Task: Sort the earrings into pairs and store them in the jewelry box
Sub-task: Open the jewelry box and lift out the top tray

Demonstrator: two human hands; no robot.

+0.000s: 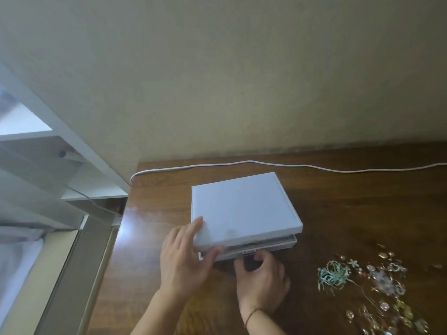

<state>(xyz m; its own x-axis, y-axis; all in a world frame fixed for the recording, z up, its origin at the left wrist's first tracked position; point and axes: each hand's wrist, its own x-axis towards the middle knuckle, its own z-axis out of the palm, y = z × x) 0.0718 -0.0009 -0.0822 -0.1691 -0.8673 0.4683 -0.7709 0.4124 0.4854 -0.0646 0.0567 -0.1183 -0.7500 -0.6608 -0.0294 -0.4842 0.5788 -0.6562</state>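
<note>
Jewelry box (244, 211), white, sits on the wooden surface (362, 213) near its left edge, lid raised a crack at the front; bare wood lies behind it up to a white cable (290, 164) along the wall. Left hand (186, 259) grips the lid's near-left corner, fingers on top and thumb under the rim. Right hand (262, 276) has its fingers curled at the front metal clasp (249, 253); earrings (377, 286) lie in a loose heap to the right, apart from the box.

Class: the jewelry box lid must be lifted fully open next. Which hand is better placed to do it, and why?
Left. The left hand already grips the lid's near corner, while the right hand sits low at the clasp.
</note>
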